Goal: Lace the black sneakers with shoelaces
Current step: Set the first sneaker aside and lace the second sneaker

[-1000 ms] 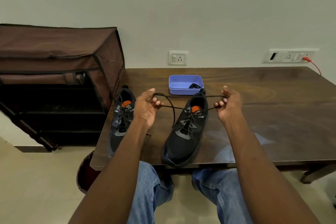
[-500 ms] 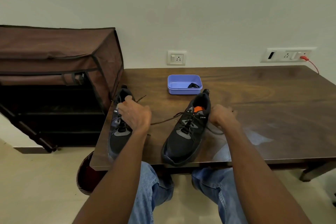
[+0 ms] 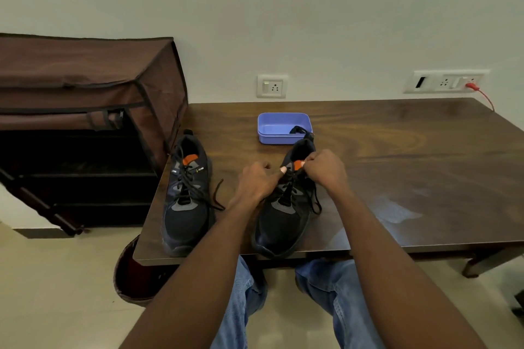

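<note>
arms: 2, bare to the elbow, no sleeves | legs: blue denim jeans (image 3: 243,300), faded

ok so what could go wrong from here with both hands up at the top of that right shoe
1. The right sneaker has its toe at the table's near edge; a hard tug by the left hand or right hand might slide it off.
2. The left sneaker's loose lace end lies close to the left forearm and could get dragged.
</note>
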`<control>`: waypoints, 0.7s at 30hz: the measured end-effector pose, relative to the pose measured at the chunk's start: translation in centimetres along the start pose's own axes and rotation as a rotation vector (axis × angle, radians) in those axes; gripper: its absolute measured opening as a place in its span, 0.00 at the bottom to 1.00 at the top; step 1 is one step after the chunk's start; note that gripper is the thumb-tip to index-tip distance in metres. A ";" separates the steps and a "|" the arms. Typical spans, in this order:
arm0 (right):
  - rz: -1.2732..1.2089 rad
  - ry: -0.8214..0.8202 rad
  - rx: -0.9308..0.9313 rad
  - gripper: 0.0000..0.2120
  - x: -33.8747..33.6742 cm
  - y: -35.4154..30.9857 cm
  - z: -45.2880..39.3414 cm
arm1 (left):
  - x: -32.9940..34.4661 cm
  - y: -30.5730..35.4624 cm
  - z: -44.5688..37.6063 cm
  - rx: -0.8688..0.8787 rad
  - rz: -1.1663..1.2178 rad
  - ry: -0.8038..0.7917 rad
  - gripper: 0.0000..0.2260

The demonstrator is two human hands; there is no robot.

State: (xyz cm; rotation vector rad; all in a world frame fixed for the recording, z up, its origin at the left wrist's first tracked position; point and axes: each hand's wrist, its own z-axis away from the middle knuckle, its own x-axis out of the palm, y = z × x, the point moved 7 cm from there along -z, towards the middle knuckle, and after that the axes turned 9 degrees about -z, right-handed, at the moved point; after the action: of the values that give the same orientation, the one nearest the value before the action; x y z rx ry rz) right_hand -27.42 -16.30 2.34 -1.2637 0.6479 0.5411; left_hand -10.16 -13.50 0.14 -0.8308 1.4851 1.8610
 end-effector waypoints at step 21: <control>-0.009 -0.161 -0.167 0.12 3.8 -2.4 0.9 | -0.9 -1.2 -0.3 -0.111 0.010 0.054 0.14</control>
State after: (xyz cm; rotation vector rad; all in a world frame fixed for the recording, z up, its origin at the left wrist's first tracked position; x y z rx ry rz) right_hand -22.97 -15.88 1.45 -1.3627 0.4695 0.6929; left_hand -8.61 -13.68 0.06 -0.9340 1.4313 1.9569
